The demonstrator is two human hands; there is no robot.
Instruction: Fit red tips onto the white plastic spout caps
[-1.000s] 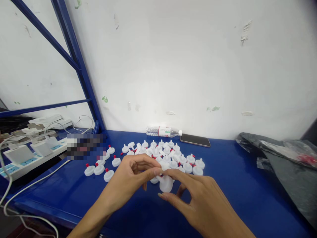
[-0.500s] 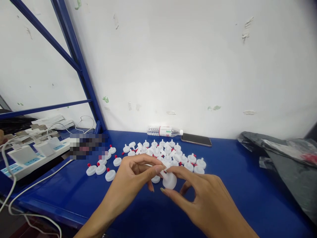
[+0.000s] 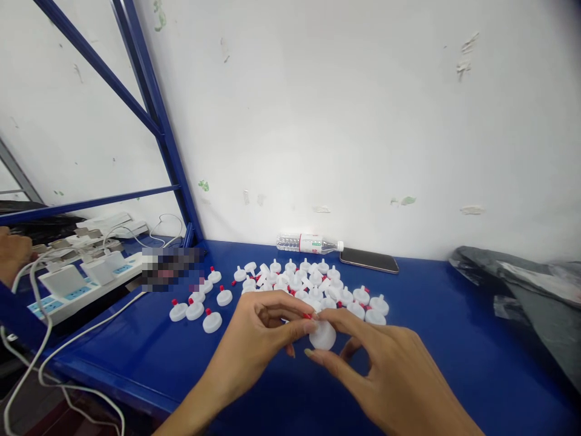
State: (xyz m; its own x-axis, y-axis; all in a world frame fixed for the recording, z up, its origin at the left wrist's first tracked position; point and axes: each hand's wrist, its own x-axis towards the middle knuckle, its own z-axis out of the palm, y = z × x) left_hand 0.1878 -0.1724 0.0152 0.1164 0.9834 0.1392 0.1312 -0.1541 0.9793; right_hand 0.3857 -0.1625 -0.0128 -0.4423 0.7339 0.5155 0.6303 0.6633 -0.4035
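Note:
My right hand grips a white nozzle cap between thumb and index finger, its round base turned toward me. The fingers of my left hand are pinched on a small red tip cap at the nozzle end; the nozzle itself is mostly hidden by the fingertips. Beyond both hands lies a pile of white nozzle caps, with red tips scattered among them. To the left stand several white caps that have red tips on their nozzles.
A clear plastic bottle and a phone lie along the wall. Dark plastic bags cover the table's right side. At left are a power strip with chargers, loose white cables, a blue frame post and another person's hand.
The view has shifted slightly, so the table things appear further right. More red shows at my left fingertips, against the nozzle. Another person's hand has come further into view at left.

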